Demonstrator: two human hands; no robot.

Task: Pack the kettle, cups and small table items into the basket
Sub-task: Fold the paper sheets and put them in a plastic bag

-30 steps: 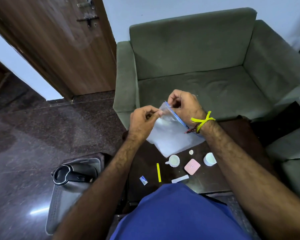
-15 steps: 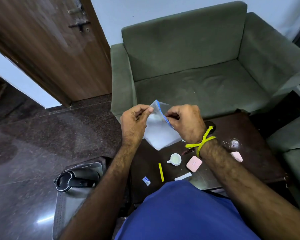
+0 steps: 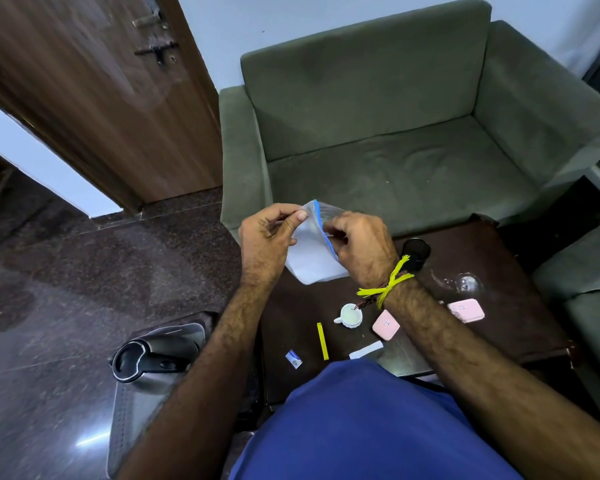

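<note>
Both hands hold a clear zip bag [image 3: 312, 261] with a blue seal strip above the dark wooden table [image 3: 499, 306]. My left hand [image 3: 267, 237] pinches one lip of its mouth and my right hand [image 3: 359, 247] pinches the other. On the table below lie a small white cup [image 3: 350, 315], two pink pads [image 3: 386, 324] [image 3: 466, 310], a yellow stick [image 3: 322, 341], a white strip [image 3: 366, 350] and a small blue-white sachet [image 3: 293, 359]. A steel kettle [image 3: 153, 358] with a black handle lies in the grey basket [image 3: 125, 417] on the floor at left.
A green armchair [image 3: 395, 133] stands behind the table, and a second green seat [image 3: 586, 271] is at the right. A black round object [image 3: 415, 252] and a clear glass piece [image 3: 465, 282] sit on the table. A brown door [image 3: 101, 98] is at the far left.
The view has shifted, and my hands with the bag have moved closer together at the bag's mouth. A second pink pad and the glass piece have come into sight.
</note>
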